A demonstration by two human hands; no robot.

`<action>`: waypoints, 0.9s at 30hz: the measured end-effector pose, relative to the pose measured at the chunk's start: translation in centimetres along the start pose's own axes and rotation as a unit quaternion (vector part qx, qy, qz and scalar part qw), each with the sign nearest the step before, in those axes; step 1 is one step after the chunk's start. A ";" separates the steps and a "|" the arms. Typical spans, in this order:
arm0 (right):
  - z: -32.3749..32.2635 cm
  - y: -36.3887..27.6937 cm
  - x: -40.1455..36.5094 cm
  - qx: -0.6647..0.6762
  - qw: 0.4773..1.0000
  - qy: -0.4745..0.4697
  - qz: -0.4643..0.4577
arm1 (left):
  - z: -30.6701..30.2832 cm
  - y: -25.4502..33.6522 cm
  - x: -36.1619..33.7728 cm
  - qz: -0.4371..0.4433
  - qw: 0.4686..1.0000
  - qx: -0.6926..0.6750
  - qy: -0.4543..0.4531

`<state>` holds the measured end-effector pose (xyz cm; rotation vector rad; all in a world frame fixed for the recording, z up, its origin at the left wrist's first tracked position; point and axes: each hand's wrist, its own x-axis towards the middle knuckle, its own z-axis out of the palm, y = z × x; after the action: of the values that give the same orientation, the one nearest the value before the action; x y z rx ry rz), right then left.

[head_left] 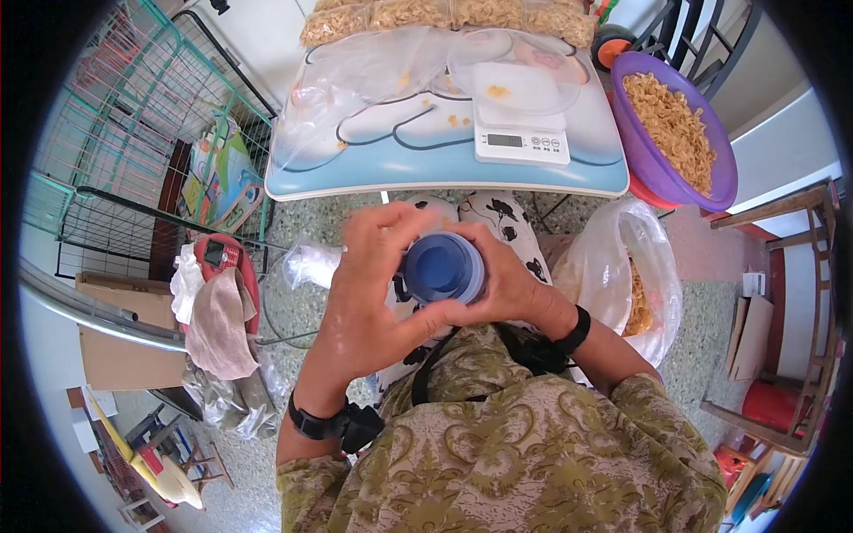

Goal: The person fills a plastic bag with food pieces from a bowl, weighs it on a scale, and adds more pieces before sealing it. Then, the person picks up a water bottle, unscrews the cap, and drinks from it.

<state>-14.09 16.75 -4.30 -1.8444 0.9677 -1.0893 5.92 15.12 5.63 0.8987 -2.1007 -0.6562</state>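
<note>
Both of my hands wrap a blue container with a round blue lid (442, 266), held close to my chest above my lap. My left hand (369, 293) curls around its left side, fingers blurred over the top edge. My right hand (506, 284) grips its right side and underside. Each wrist wears a black band. Beyond the hands stands a small blue-and-white table (355, 178) carrying a white digital scale (521, 138) with a clear dish on it and clear plastic bags (373, 75).
A purple bowl (644, 160) of yellowish snack pieces sits at the right, and a clear bag of the same pieces (622, 275) lies beside my knee. Packed bags (444, 16) line the table's far edge. Green wire racks (133, 115), cardboard and cloths crowd the left.
</note>
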 end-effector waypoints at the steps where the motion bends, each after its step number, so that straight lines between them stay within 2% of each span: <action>1: 0.0 0.0 0.0 0.004 1.000 0.003 0.003 | -0.1 -0.9 -0.2 0.031 0.999 0.020 -0.031; 3: -0.1 -0.2 0.1 -0.008 1.000 -0.004 0.006 | 0.2 -1.6 -0.6 0.061 0.995 0.040 -0.061; 5: -0.2 -0.6 0.2 -0.020 1.000 -0.011 0.008 | 0.7 -1.6 -1.1 0.026 1.000 -0.003 0.011; 6: -0.3 -0.8 0.2 -0.019 1.000 -0.011 0.006 | 0.7 -1.5 -1.1 0.025 1.000 -0.004 0.011; 8: -0.3 -0.9 0.2 -0.017 1.000 -0.012 0.005 | 0.8 -1.5 -1.2 0.029 0.997 -0.025 0.074; 12: -0.1 -0.7 0.1 -0.017 1.000 -0.004 -0.001 | 0.9 -1.9 -1.7 0.030 0.993 -0.046 0.107; 14: -0.1 -0.7 0.0 -0.019 1.000 -0.001 0.003 | 1.1 -2.1 -2.0 -0.027 0.993 -0.075 0.087; 21: -0.2 -0.8 0.0 -0.005 1.000 0.002 0.006 | 1.6 -1.9 -2.1 -0.044 0.984 -0.134 0.104; 23: -0.3 -0.6 -0.1 -0.001 1.000 0.001 0.007 | 1.7 -1.8 -2.3 -0.096 0.952 -0.258 0.132; 27: -0.3 -0.4 0.0 -0.004 1.000 -0.001 0.001 | 1.7 -1.5 -2.3 -0.150 0.936 -0.276 0.158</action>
<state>-14.27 16.85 -3.81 -1.8502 0.9724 -1.0842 6.25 16.27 2.63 0.9251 -1.3928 -1.1095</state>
